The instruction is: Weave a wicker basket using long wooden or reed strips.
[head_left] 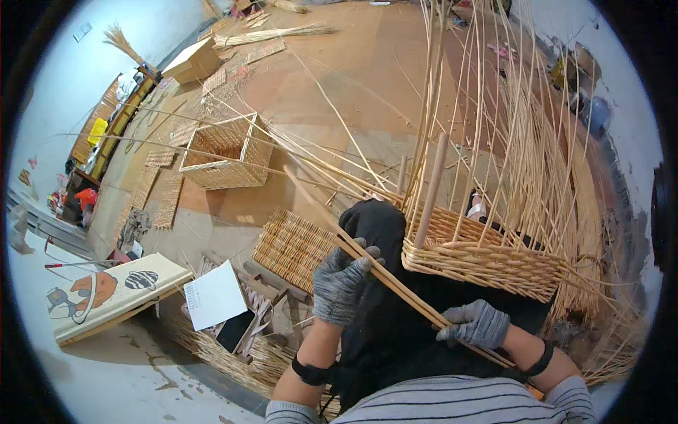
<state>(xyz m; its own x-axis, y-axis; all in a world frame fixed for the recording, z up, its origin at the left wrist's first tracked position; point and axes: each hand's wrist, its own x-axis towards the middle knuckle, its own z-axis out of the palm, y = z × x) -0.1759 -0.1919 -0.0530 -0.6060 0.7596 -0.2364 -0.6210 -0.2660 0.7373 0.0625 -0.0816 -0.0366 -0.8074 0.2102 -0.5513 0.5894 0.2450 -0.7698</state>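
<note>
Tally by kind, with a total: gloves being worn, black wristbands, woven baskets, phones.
Gloves: 2 (left glove, right glove)
Wristbands: 2 (left wristband, right wristband)
Woven baskets: 2 (lap basket, floor basket)
Phones: 1 (dark phone)
Total: 7

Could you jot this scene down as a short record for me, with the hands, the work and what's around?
Left hand: gloved, gripping the rods' upper part
Right hand: gloved, gripping the rods lower down
Left hand point: left hand
Right hand point: right hand
Held: rods, slanting between both hands
Ahead, right: unfinished basket, apparently resting on black cloth
Left side: woven panel; paper beside phone
Farther: boxy basket on the floor
</note>
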